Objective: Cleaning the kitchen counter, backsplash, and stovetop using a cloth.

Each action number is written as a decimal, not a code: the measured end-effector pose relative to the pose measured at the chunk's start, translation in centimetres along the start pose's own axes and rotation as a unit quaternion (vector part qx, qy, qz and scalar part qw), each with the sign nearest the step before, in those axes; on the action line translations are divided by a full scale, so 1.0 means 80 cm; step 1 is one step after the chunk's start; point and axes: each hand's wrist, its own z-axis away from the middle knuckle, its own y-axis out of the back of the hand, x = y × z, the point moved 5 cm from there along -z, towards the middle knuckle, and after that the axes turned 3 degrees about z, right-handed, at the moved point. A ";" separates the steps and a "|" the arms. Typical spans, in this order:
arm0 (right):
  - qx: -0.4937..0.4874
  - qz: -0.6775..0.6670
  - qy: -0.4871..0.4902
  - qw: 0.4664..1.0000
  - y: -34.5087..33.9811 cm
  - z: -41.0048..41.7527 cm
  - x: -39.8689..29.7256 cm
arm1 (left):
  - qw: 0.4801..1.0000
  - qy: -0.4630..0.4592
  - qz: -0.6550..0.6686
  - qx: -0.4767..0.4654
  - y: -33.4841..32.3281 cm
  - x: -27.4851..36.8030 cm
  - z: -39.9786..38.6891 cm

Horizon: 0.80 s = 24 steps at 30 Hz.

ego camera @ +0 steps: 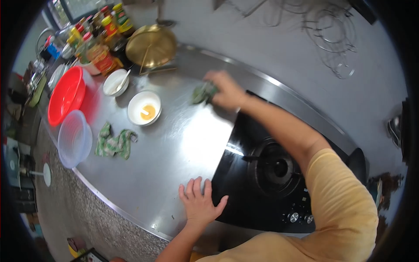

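Note:
My right hand reaches to the back of the stainless steel counter, gripping a crumpled dark green cloth; hand and cloth are slightly blurred. Near the front, my left hand rests palm down with fingers spread, on the counter beside the left edge of a black gas stove. It holds nothing. A second cloth, green and white, lies crumpled on the counter to the left. Behind it stands a white bowl with some yellow liquid inside. A smaller white bowl holds a white spoon.
A red plastic basin and a translucent plastic basket stand tilted at the left. Several sauce bottles crowd the back left corner, beside a brass-coloured round lid. The stove has a burner under my right arm. Wire racks hang on the wall.

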 end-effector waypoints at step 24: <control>0.035 0.223 -0.244 0.943 -0.035 0.060 0.035 | 0.992 -0.002 0.121 0.021 0.007 -0.008 0.008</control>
